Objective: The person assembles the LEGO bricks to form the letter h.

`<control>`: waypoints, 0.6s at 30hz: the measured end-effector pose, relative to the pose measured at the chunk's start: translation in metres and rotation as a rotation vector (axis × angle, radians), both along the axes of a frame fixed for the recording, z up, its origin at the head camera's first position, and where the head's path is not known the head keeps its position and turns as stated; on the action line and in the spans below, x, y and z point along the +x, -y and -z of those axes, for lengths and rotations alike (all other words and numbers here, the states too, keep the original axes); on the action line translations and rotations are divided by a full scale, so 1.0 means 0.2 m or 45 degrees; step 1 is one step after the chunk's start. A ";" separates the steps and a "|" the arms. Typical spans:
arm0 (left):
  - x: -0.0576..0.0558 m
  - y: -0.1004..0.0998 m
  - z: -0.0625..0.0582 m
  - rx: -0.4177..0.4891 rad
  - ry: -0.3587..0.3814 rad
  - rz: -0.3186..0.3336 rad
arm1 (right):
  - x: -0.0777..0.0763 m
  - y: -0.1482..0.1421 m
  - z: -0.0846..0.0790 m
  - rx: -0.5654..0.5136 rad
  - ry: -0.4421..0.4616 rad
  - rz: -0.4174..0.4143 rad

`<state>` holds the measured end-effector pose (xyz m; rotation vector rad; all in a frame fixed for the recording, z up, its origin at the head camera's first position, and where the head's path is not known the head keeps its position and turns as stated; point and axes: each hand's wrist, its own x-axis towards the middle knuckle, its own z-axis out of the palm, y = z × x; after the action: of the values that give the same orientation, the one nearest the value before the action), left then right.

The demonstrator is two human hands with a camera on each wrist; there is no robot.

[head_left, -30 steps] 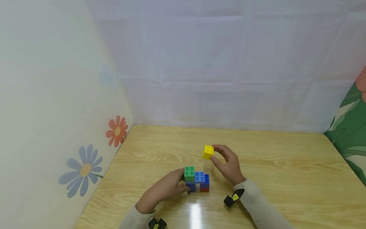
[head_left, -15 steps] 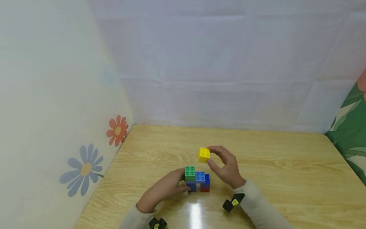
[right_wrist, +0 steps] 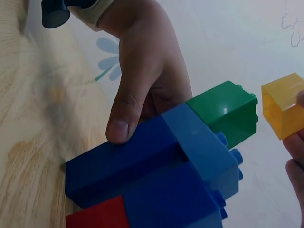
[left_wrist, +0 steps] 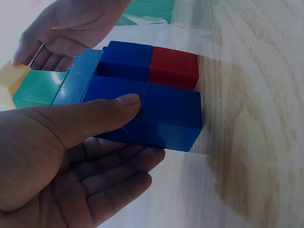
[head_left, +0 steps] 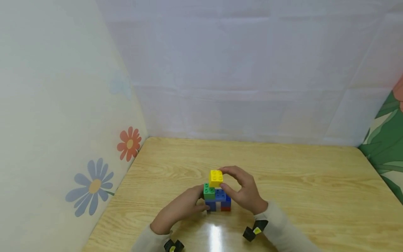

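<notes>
A small structure of toy building bricks stands on the table. My left hand [head_left: 182, 206] grips its left column of dark blue bricks [left_wrist: 171, 111], thumb on one side and fingers on the other. A lighter blue brick [head_left: 220, 194] bridges this column and a second one, made of a dark blue brick [left_wrist: 127, 57] over a red brick [head_left: 225, 209]. On the bridge's left end sits a green brick [head_left: 209, 192]. Just above it, my right hand [head_left: 245, 191] pinches a yellow brick [head_left: 216, 179] between thumb and fingers. The right wrist view shows a gap between yellow brick [right_wrist: 284, 105] and green brick [right_wrist: 227, 111].
The wood-grain table [head_left: 302, 178] extends around the structure. A white cloth backdrop [head_left: 239, 87] hangs behind it. On the left is a pale wall with painted flowers [head_left: 94, 186]; a green leaf print [head_left: 385, 147] is at the right.
My right hand has carried the yellow brick leftward and toward me, from beyond the structure to over the green brick. My left hand keeps its grip on the column.
</notes>
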<state>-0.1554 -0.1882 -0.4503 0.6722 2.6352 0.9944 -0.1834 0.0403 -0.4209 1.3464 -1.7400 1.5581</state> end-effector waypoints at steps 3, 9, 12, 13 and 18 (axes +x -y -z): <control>0.00 0.00 0.00 -0.003 -0.007 0.002 | 0.01 0.01 -0.01 0.010 -0.016 0.004; 0.00 0.00 0.00 -0.009 -0.023 0.015 | 0.02 0.03 0.00 0.042 -0.049 0.021; 0.01 0.00 0.00 -0.011 -0.026 0.015 | 0.03 0.04 0.00 0.070 -0.042 0.043; 0.01 0.00 0.00 -0.011 -0.028 0.013 | 0.04 0.04 0.00 0.081 -0.032 0.049; 0.01 0.00 0.00 -0.017 -0.041 0.007 | 0.04 0.04 0.02 0.097 -0.004 0.053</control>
<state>-0.1538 -0.1881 -0.4495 0.6978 2.6641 0.9715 -0.1748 0.0316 -0.4240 1.3392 -1.8307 1.4803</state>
